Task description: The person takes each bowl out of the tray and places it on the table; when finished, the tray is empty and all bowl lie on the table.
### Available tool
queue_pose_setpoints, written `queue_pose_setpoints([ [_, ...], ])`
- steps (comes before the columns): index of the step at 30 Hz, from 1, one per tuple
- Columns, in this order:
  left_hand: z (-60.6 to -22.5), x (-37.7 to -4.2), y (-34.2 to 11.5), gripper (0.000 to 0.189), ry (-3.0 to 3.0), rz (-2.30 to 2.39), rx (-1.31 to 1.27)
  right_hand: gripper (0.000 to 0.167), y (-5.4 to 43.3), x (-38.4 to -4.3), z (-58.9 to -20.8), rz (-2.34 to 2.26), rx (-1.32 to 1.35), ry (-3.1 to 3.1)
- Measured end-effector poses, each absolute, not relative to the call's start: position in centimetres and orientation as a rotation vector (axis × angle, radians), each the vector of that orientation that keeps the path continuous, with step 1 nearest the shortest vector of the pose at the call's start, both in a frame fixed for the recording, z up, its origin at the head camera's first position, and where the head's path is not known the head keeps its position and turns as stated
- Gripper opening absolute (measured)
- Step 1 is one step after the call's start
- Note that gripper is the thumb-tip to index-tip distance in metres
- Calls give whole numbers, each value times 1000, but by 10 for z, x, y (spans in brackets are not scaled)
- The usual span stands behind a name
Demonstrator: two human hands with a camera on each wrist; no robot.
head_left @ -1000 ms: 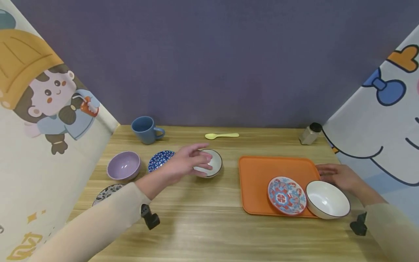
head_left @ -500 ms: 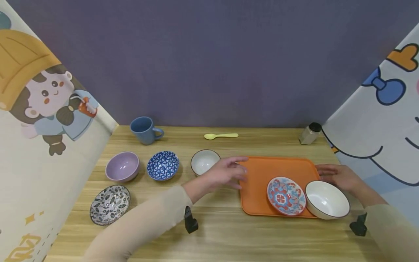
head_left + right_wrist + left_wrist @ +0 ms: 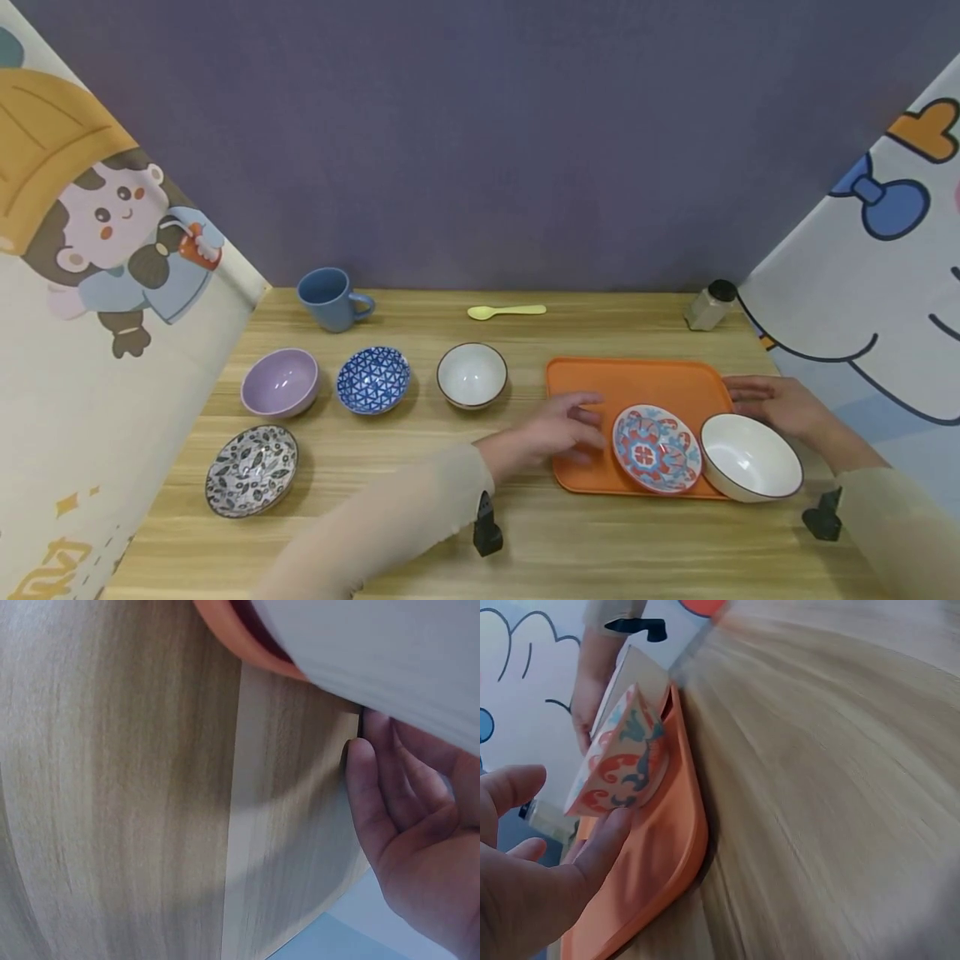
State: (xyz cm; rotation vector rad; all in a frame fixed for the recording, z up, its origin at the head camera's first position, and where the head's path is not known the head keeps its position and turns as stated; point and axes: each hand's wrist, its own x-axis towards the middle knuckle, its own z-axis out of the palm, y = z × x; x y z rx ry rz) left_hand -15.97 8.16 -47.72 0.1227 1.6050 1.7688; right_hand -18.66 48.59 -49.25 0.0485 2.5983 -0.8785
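My left hand (image 3: 562, 429) hovers over the left part of the orange tray (image 3: 585, 383), fingers spread and nothing held. Just right of it is a red-and-blue patterned bowl (image 3: 657, 448). In the left wrist view one fingertip comes close to the side of this patterned bowl (image 3: 622, 765); whether it touches cannot be told. A large white bowl (image 3: 752, 454) with a dark rim overlaps the tray's right front corner. My right hand (image 3: 780, 410) lies by the tray's right edge, behind that bowl. Its fingers (image 3: 367, 780) look loosely bent in the right wrist view, partly hidden by the bowl.
Left on the wooden table are a purple bowl (image 3: 281, 383), a blue-patterned bowl (image 3: 372, 381), a black-and-white leaf-patterned bowl (image 3: 252, 471) and a small white bowl (image 3: 472, 376). A blue mug (image 3: 330, 300), yellow spoon (image 3: 506, 312) and black-lidded jar (image 3: 710, 306) line the back.
My left hand has moved right and toward me, from over the small white bowl to beside the red-and-blue patterned bowl. The right hand and the dishes have stayed in place.
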Motion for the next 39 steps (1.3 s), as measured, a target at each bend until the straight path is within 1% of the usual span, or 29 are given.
queue_pose_setpoints([
  [12,-492,-158,104,73,1558,1725,93,62,489,-187,-500,-904,55,2593],
  [25,-493,-159,113,80,1509,1695,58,63,488,-189,-497,-890,70,2586],
  [39,-489,-158,113,76,1477,1691,69,65,489,-188,-497,-885,65,2594],
])
